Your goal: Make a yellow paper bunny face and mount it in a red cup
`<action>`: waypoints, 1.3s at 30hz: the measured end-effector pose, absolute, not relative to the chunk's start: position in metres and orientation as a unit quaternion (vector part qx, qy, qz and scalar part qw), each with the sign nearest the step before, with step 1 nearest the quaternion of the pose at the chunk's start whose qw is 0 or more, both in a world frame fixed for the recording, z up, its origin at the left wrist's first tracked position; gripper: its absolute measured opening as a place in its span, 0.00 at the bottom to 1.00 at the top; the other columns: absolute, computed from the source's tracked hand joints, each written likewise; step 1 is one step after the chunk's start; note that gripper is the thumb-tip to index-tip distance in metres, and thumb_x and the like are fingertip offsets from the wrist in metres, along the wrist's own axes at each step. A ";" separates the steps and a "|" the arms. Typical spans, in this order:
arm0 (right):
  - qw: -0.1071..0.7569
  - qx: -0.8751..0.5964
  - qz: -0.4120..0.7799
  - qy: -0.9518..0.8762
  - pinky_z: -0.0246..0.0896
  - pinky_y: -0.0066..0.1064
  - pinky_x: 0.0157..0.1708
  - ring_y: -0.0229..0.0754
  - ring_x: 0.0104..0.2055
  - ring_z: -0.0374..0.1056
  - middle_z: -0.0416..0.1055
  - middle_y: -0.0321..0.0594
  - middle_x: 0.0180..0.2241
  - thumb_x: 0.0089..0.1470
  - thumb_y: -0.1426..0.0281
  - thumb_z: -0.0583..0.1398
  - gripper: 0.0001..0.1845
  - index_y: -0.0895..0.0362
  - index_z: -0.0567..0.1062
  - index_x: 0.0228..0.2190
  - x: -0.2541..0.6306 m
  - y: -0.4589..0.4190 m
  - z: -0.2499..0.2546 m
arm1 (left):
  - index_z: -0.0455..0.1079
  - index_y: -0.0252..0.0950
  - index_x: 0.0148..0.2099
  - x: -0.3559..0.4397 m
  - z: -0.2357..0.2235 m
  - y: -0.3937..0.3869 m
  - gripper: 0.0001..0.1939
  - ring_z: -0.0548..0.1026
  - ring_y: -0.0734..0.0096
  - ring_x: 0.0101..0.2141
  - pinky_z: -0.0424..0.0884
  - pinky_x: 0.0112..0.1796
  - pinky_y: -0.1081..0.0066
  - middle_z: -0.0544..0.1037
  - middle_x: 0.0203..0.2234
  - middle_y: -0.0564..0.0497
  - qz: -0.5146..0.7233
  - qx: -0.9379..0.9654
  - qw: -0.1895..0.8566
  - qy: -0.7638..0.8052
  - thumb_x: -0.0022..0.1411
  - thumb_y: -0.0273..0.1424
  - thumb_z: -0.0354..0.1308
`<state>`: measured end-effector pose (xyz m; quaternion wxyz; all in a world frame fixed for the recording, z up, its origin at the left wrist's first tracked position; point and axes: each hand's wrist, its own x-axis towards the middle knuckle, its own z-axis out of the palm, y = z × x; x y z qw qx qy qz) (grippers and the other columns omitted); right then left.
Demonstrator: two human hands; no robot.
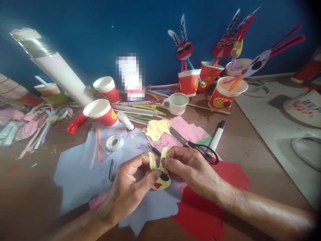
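Between my hands is a yellow paper rabbit face point(160, 183) with a dark eye, a red mouth and two long ears marked with dark lines. My left hand point(136, 180) pinches it from the left, the thumb lying across the face and covering part of it. My right hand point(187, 165) grips the right ear between thumb and finger. Just beyond the fingers, a black pen point(154, 149) and black-handled scissors point(180, 136) rest on paper scraps. A pen cap point(111, 170) lies beside my left hand on the pale blue paper point(75, 170).
Red paper point(200, 214) lies under my right forearm. A tape roll point(114, 143), a white marker point(217, 139), a mug point(175, 103) and paper cups point(99, 112) stand or lie beyond. Finished paper figures point(185, 50) rise from cups at the back, before a blue wall.
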<state>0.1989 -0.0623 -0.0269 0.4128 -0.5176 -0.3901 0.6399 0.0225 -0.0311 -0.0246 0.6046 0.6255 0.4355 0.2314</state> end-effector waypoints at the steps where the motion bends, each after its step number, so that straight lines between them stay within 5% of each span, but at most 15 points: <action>1: 0.411 -0.519 0.641 -0.388 0.47 0.23 0.19 0.30 0.20 0.53 0.61 0.30 0.18 0.53 0.68 0.57 0.12 0.57 0.66 0.20 0.199 -0.063 -0.027 | 0.61 0.36 0.28 0.023 -0.024 -0.032 0.13 0.61 0.77 0.24 0.61 0.26 0.77 0.63 0.22 0.57 0.232 0.640 0.589 0.435 0.60 0.34 0.60; 15: 0.399 -0.529 0.637 -0.395 0.48 0.25 0.20 0.31 0.20 0.54 0.61 0.30 0.18 0.53 0.67 0.57 0.13 0.57 0.65 0.19 0.200 -0.062 -0.025 | 0.60 0.37 0.28 0.022 -0.026 -0.032 0.12 0.62 0.76 0.26 0.62 0.28 0.76 0.61 0.23 0.56 0.238 0.688 0.537 0.426 0.60 0.33 0.58; 23: 0.421 -0.513 0.637 -0.392 0.48 0.23 0.20 0.31 0.20 0.53 0.61 0.29 0.19 0.53 0.66 0.58 0.11 0.57 0.68 0.23 0.199 -0.062 -0.027 | 0.70 0.35 0.39 0.028 -0.023 -0.029 0.11 0.70 0.73 0.30 0.68 0.32 0.75 0.74 0.29 0.51 0.212 0.537 0.700 0.421 0.56 0.35 0.63; 28: 0.435 -0.503 0.634 -0.396 0.50 0.23 0.20 0.31 0.21 0.54 0.61 0.30 0.19 0.54 0.64 0.59 0.12 0.58 0.69 0.23 0.199 -0.061 -0.026 | 0.72 0.32 0.38 0.024 -0.029 -0.025 0.13 0.62 0.80 0.22 0.59 0.23 0.79 0.68 0.22 0.55 0.170 0.527 0.720 0.418 0.55 0.37 0.64; 39: 0.454 -0.464 0.655 -0.387 0.50 0.23 0.20 0.30 0.21 0.56 0.64 0.30 0.20 0.55 0.63 0.60 0.13 0.58 0.69 0.25 0.198 -0.062 -0.027 | 0.73 0.30 0.33 0.027 -0.023 -0.020 0.10 0.61 0.80 0.21 0.57 0.19 0.79 0.65 0.19 0.54 0.134 0.421 0.822 0.359 0.57 0.34 0.61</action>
